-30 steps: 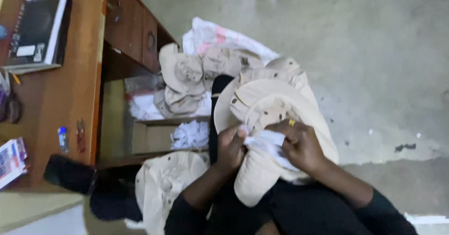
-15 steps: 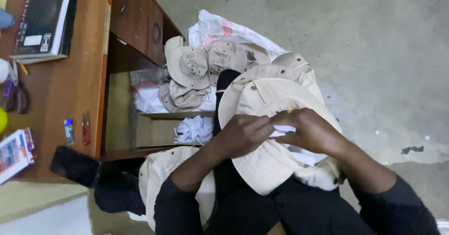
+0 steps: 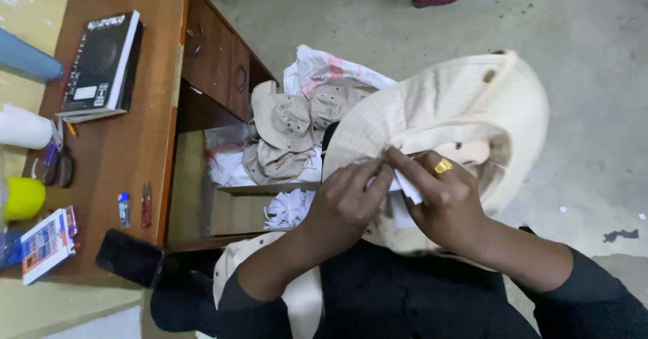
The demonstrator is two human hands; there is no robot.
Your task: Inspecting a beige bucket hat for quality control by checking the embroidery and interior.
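Cream hat (image 3: 459, 103), lower brim behind hands (image 3: 398, 201)

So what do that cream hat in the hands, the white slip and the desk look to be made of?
Cream hat: woven cloth, matte, likely cotton, judging by fine ribbing and soft folds. White slip, pinched between left hand and right hand: probably paper, thin and creased. Desk: brown wood or wood laminate, smooth with a slight sheen.

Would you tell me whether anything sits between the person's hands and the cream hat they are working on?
Nothing visible does: the left hand and right hand both rest directly on the cream hat, pinching a white tag against it.
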